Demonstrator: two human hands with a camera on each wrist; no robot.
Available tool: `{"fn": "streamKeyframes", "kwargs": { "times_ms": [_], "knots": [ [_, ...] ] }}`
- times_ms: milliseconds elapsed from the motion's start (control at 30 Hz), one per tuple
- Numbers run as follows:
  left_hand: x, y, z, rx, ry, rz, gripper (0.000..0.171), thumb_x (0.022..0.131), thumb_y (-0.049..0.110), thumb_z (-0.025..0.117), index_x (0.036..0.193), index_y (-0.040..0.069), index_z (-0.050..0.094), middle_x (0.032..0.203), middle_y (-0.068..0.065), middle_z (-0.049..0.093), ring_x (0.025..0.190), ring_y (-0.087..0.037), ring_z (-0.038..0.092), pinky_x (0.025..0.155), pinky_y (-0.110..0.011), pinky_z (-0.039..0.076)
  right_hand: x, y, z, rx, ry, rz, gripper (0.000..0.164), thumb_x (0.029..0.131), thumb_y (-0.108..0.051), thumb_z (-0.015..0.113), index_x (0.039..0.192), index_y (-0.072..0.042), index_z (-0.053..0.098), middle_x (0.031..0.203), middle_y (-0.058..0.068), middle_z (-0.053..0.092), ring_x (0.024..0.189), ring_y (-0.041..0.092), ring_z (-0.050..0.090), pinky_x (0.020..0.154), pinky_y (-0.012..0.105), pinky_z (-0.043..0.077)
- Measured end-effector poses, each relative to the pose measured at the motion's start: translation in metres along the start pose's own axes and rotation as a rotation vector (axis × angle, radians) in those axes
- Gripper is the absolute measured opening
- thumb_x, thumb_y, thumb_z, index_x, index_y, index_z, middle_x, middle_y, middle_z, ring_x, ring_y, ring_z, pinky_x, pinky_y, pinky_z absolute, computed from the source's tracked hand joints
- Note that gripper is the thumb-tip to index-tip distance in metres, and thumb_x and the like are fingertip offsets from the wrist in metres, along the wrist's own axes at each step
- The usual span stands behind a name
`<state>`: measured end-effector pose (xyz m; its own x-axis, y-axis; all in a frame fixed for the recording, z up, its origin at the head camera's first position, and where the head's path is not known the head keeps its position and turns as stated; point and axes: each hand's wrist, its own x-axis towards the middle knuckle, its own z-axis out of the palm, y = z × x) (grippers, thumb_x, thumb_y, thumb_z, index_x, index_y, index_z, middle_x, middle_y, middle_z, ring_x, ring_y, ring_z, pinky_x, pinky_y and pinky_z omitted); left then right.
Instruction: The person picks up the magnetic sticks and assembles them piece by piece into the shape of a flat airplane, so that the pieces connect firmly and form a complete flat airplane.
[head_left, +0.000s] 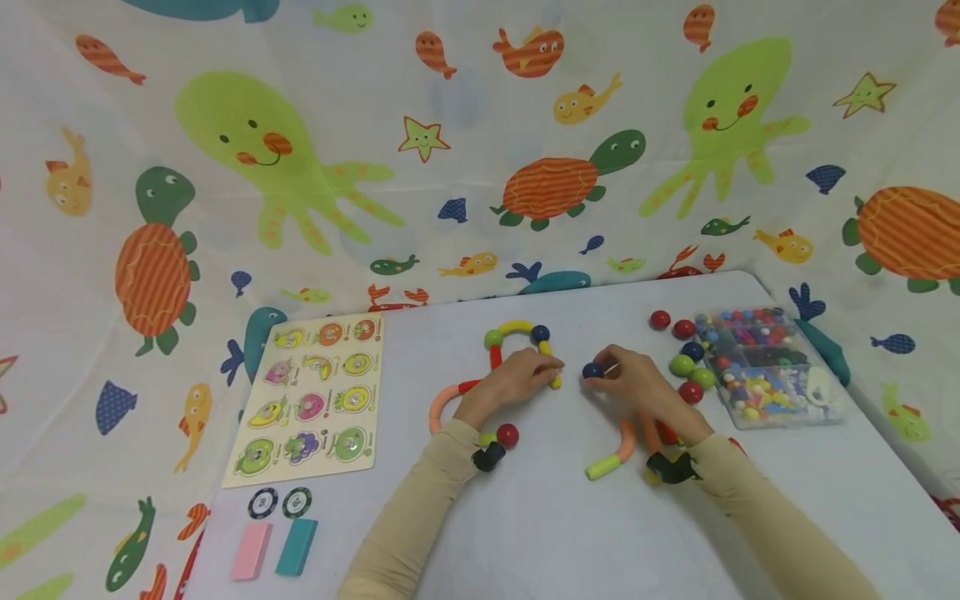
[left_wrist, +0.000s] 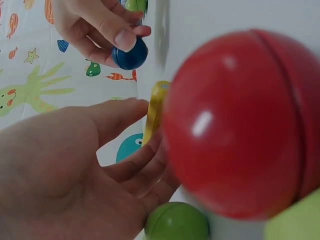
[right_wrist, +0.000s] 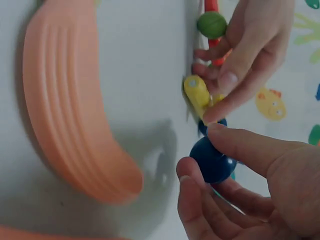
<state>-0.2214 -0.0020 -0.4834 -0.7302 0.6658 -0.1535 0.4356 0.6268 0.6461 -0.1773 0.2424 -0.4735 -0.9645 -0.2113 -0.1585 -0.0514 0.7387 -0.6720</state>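
My left hand [head_left: 519, 377] pinches a short yellow stick [right_wrist: 196, 92] between thumb and fingers. That stick hangs off a chain of toy pieces: a dark blue ball [head_left: 540, 333], a curved yellow stick [head_left: 517, 327], a green ball [head_left: 493, 338] and a red stick [head_left: 496, 358]. To the right, my right hand [head_left: 636, 379] holds another blue ball [right_wrist: 213, 160] at its fingertips, a little apart from the yellow stick's free end. A red ball [left_wrist: 235, 125] lies below my left wrist. Near my right forearm are a curved orange stick [right_wrist: 70, 105] and a yellow-green stick [head_left: 602, 467].
At the right, several loose red, blue and green balls [head_left: 691, 392] lie beside a clear compartment box [head_left: 806, 414] of beads. On the left are a fruit puzzle board [head_left: 300, 400], two round chips [head_left: 297, 502], a pink block [head_left: 252, 551] and a teal block [head_left: 297, 547]. A patterned cloth hangs behind.
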Motion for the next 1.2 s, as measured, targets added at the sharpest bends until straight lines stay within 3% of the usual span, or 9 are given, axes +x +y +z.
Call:
{"fn": "streamKeyframes", "kwargs": {
  "times_ms": [233,600,1200],
  "knots": [
    [0.0,0.0,0.0,0.013,-0.009,-0.001,0.032,0.107,0.015,0.05,0.135,0.013,0.065,0.131,-0.004,0.067,0.119,-0.019,0.058,0.111,-0.034,0.043,-0.004,-0.006,0.014,0.048,-0.047,-0.019,0.038,0.088,-0.03,0.08,0.115,-0.009,0.064,0.109,0.01,0.069,0.096,0.021,0.066,0.084,0.036,0.054],
    [-0.003,0.001,-0.001,-0.008,0.013,-0.028,0.032,0.108,0.017,0.047,0.134,0.016,0.065,0.124,-0.003,0.066,0.109,-0.016,0.056,0.108,-0.033,0.045,-0.005,-0.016,0.029,0.085,-0.106,-0.026,0.04,0.087,-0.029,0.081,0.116,-0.011,0.061,0.109,0.007,0.066,0.096,0.02,0.062,0.085,0.035,0.052],
    [-0.005,0.002,-0.006,-0.006,0.036,-0.017,0.032,0.108,0.02,0.048,0.135,0.016,0.065,0.125,-0.003,0.066,0.109,-0.015,0.057,0.105,-0.031,0.047,0.0,-0.028,0.038,0.092,-0.083,-0.03,0.04,0.087,-0.026,0.082,0.116,-0.009,0.06,0.106,0.007,0.066,0.094,0.02,0.063,0.085,0.036,0.054]
  ]
}}
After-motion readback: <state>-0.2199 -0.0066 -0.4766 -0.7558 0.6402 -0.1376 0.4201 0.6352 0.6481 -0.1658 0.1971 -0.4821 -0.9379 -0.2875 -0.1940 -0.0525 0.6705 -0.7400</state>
